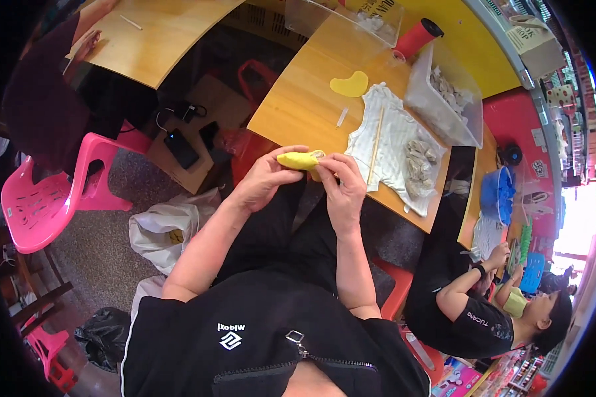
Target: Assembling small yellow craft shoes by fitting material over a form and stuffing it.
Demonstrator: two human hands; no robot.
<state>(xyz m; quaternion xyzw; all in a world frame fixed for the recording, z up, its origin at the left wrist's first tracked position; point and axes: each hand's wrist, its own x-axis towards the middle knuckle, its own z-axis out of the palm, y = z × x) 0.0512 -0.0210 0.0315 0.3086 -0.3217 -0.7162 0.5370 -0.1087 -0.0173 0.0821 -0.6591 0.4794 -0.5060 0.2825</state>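
My left hand (266, 180) grips a small yellow fabric piece (297, 159) by its left part, above my lap. My right hand (344, 186) pinches its right end, where some cream-coloured material shows. On the wooden table (288, 99) ahead lie a flat yellow cutout (349, 84), a small white stick-like item (342, 116) and a white cloth (366, 145) with a thin wooden stick (377, 145) across it. A pile of pale, lumpy material (420, 169) rests at the cloth's right.
Plastic bins (473, 119) and a red cylinder (417, 36) stand at the table's back. A pink chair (43, 205), phones (180, 149) on cardboard and a white sack (159, 231) are on the left. Another person (487, 321) works at the right; another's hand (86, 43) is top left.
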